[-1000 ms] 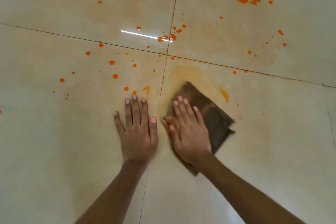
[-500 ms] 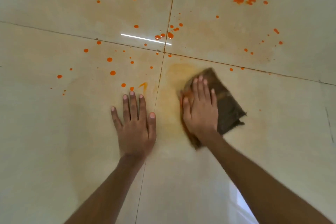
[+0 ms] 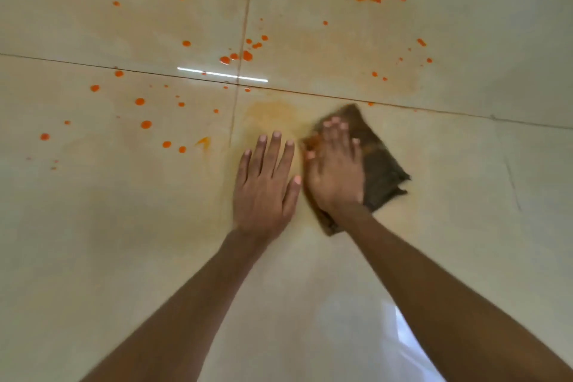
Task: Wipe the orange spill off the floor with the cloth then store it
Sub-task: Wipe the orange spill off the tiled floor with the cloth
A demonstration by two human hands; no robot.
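Right hand point(image 3: 336, 170) flat, fingers together, pressing dark square cloth point(image 3: 376, 161) on glossy floor point(image 3: 465, 226); left hand point(image 3: 263, 186) splayed beside; orange spill point(image 3: 145, 124) droplets beyond

One brown cloth point(image 3: 376, 161) under the right hand point(image 3: 336, 175); two hands, left hand point(image 3: 263, 186) beside it; dozens of orange droplets point(image 3: 145, 124) beyond the fingertips.

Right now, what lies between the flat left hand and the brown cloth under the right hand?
In the head view, only a narrow strip of smeared tile floor separates left hand from brown cloth.
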